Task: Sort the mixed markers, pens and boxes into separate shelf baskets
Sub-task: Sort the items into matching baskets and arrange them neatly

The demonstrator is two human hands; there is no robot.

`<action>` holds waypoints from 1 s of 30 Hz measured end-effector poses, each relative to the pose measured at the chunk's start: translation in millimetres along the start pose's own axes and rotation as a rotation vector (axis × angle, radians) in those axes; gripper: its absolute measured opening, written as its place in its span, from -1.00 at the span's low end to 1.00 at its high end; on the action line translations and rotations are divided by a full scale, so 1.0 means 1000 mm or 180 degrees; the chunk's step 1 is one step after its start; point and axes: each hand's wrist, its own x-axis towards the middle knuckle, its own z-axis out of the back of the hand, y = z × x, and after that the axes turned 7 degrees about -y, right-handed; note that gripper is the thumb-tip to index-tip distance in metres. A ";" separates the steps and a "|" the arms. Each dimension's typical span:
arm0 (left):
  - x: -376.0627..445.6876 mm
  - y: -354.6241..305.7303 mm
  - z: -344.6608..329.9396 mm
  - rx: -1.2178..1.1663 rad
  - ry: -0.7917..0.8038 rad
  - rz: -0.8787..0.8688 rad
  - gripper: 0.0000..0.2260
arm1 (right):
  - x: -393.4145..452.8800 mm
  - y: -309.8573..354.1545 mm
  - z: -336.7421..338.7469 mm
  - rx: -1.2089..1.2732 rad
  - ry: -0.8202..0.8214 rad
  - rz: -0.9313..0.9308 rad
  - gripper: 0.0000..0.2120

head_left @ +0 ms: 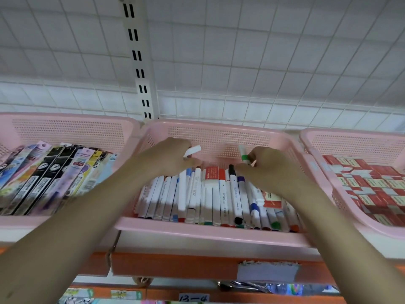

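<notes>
Pink mesh basket (pixel 219 137), left fingers (pixel 175 154) gripping white marker (pixel 192 150), right fingers (pixel 252 159) pinching green-banded marker (pixel 243 154)

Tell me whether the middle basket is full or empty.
Nearly full. The middle basket holds a packed row of white markers lying side by side, with red boxes among them; only the back strip is bare.

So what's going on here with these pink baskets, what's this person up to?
A person is sorting stationery on a shelf. Both hands are in the middle basket, which holds rows of markers with a couple of red boxes still mixed in. The left hand holds a white marker, and the right hand holds a green-banded marker. The left basket holds flat pen packs, and the right basket is filled with small red boxes.
</notes>
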 end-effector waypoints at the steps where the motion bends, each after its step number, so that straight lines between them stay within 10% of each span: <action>1: -0.001 0.001 0.000 -0.0056 -0.0059 -0.0013 -0.75 | 0.000 0.007 -0.003 -0.0029 0.0040 0.0053 -0.80; 9: -0.001 0.015 0.011 0.0209 -0.0180 0.0075 -0.72 | -0.003 0.061 -0.039 -0.0324 0.0399 0.0527 -0.74; 17: -0.004 0.023 0.011 -0.1202 -0.0263 0.1050 -0.74 | 0.016 0.059 -0.030 -0.1148 0.1028 0.0589 -0.72; 30: -0.011 0.021 0.004 0.0753 -0.0130 0.0520 -0.78 | 0.017 0.048 -0.031 -0.0464 0.0952 0.0429 -0.65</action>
